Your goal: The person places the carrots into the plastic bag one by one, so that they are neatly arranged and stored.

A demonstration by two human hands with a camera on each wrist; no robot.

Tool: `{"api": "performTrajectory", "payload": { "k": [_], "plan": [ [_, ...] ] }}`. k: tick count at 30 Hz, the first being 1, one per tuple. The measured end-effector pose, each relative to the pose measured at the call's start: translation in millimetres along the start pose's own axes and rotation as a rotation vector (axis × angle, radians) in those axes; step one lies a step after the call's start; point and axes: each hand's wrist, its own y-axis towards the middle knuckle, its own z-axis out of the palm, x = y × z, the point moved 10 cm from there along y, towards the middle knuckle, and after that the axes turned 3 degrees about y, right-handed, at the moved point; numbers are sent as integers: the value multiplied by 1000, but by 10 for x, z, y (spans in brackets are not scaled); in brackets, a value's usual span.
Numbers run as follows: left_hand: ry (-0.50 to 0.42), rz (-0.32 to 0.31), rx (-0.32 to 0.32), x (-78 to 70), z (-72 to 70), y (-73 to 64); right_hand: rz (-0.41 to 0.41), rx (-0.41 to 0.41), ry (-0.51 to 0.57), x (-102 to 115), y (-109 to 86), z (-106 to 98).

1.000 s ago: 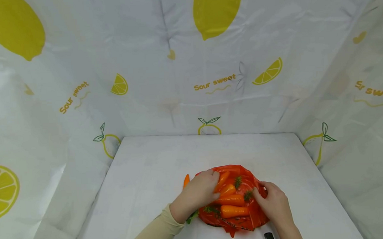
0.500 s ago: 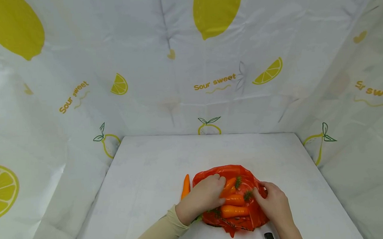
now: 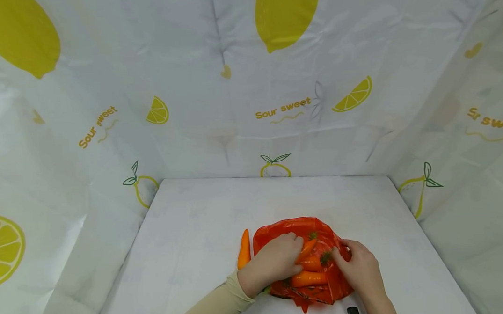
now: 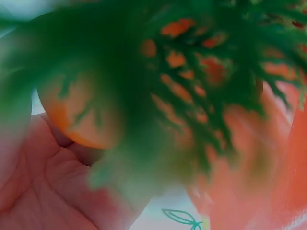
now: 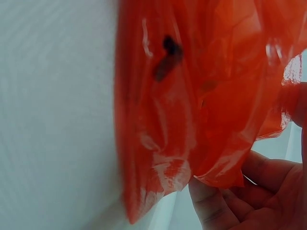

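Observation:
In the head view a thin red plastic bag (image 3: 266, 232) lies spread open on the white table, with several orange carrots (image 3: 309, 279) inside. My left hand (image 3: 275, 261) reaches over the bag's left side and holds a carrot (image 3: 309, 247) whose tip points right. Green leaves (image 4: 201, 91) of that carrot fill much of the left wrist view, and its rounded orange end (image 4: 60, 115) shows against the palm. On the bag's right side my right hand (image 3: 361, 267) pinches the rim between thumb and fingers. The right wrist view shows its fingers (image 5: 211, 206) at the bag's edge.
Another carrot (image 3: 244, 248) lies on the table (image 3: 195, 220) just left of the bag, partly hidden by the left forearm. A dark-coloured object (image 3: 353, 313) sits at the front, beside the right wrist. Lemon-printed white sheeting (image 3: 216, 121) encloses the table behind and at both sides.
My left hand has moved right and slightly toward me, deeper over the bag, taking its carrot along. More of the loose carrot at left shows. My right hand stays at the rim.

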Motion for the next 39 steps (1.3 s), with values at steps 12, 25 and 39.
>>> {"api": "performTrajectory", "payload": {
  "k": [12,25,39],
  "plan": [
    [2,2,32,-44,92,37,10,20,11,4,-12,2],
    [18,-6,65,-70,149,78,-1,16,10,-9,-6,8],
    [35,3,71,-88,254,118,-3,7,18,-11,-4,-9]
  ]
}}
